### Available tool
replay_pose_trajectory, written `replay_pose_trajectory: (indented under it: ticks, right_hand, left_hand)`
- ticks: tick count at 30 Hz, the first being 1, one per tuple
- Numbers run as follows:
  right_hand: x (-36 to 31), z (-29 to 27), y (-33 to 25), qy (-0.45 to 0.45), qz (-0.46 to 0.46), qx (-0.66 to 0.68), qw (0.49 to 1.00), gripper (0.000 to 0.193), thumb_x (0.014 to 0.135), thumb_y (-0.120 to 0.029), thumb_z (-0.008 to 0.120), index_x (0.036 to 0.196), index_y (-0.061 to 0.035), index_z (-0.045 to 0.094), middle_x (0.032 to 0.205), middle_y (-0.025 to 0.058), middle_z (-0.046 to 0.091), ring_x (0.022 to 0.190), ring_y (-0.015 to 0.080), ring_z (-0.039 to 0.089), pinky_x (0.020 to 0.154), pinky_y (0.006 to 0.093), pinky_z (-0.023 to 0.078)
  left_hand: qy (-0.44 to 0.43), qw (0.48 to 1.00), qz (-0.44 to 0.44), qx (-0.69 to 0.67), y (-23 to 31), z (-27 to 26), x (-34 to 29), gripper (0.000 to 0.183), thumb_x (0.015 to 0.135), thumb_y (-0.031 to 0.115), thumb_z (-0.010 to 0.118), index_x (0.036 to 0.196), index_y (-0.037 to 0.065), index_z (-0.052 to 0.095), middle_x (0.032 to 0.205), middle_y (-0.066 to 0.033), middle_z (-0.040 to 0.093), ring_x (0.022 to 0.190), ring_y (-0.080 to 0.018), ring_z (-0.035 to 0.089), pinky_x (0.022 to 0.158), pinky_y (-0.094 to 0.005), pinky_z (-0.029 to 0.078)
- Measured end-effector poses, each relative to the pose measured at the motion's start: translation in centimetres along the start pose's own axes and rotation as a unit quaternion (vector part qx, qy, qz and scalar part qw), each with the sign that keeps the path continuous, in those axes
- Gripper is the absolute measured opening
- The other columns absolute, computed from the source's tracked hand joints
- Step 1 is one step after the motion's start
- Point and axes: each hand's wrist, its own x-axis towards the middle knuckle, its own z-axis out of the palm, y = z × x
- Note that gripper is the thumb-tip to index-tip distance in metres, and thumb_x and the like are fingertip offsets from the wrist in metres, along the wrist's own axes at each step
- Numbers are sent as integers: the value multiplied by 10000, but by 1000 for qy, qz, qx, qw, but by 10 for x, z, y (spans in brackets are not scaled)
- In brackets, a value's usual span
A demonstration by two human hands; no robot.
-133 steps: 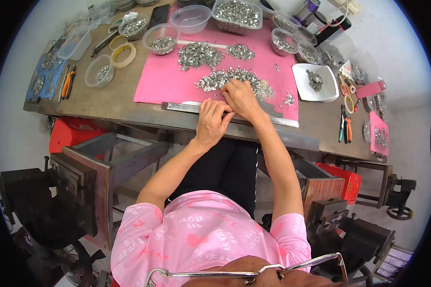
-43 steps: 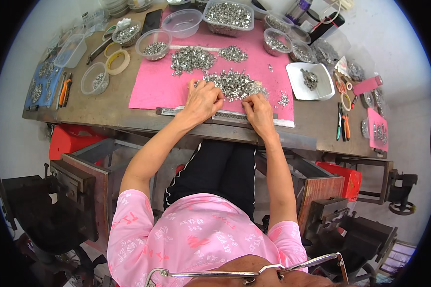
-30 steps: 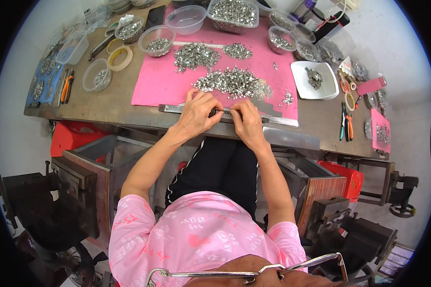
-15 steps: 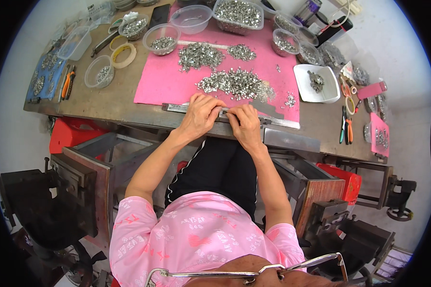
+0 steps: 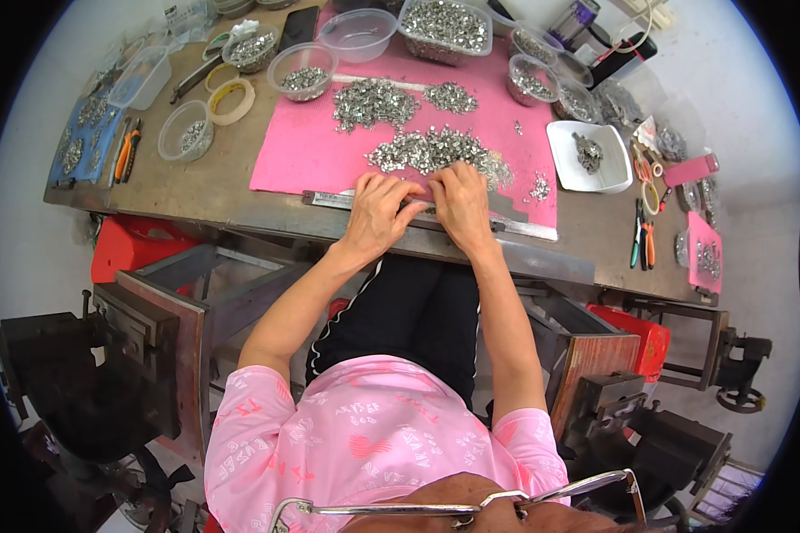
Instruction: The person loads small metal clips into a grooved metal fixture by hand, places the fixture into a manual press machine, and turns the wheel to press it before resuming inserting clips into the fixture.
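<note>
A long, narrow metal rail [image 5: 329, 201] lies along the table's front edge, on the near border of a pink mat [image 5: 293, 151]. My left hand [image 5: 380, 213] rests over this rail, its fingers curled and its thumb bent toward the index finger. Whatever sits between those fingertips is hidden. My right hand [image 5: 464, 206] reaches past the rail to the near side of a pile of small shiny metal pieces [image 5: 431, 149]. Its fingertips are drawn together there, and any piece in them is too small to make out. Farther back lie a second metal pile [image 5: 373, 104] and a smaller one [image 5: 451, 97].
Clear plastic tubs [image 5: 304, 73] of metal pieces line the back. A white square dish [image 5: 588, 160] stands right of the mat. Tape rolls [image 5: 231, 101] and orange-handled pliers [image 5: 129, 153] lie left; more pliers [image 5: 647, 244] lie right. Below the tabletop is an open drawer [image 5: 213, 275].
My right hand has moved away from the rail, forward and slightly right, to the pile's near edge. My left hand stays over the rail, with its fingertips a little apart from the right hand's.
</note>
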Motion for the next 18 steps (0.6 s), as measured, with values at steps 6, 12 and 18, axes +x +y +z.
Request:
replay_pose_trajectory:
  ticks: [6,12,18]
  right_hand:
    - [-20,-18,-18,7,-3,94,996,59,873,-63,696,930,-50,685,874,75,593,851,277,562,764,404,403]
    - [-28,-13,-19,14,8,112,994,60,864,-63,717,921,-49,706,835,65,604,821,271,582,756,401,409]
    - [-15,-11,5,30,62,63,996,71,850,-81,734,916,-67,716,858,69,626,842,270,596,767,397,420]
  left_hand:
    - [25,999,0,-30,-3,0,-1,116,939,124,651,1014,50,701,863,-58,664,837,-257,587,869,-393,416]
    - [10,1000,-9,-15,0,0,-1,92,936,135,644,996,79,687,844,-48,638,836,-262,571,887,-405,397]
    - [20,999,-3,28,6,5,1,166,902,203,717,1006,75,702,862,-40,653,827,-237,570,907,-413,381]
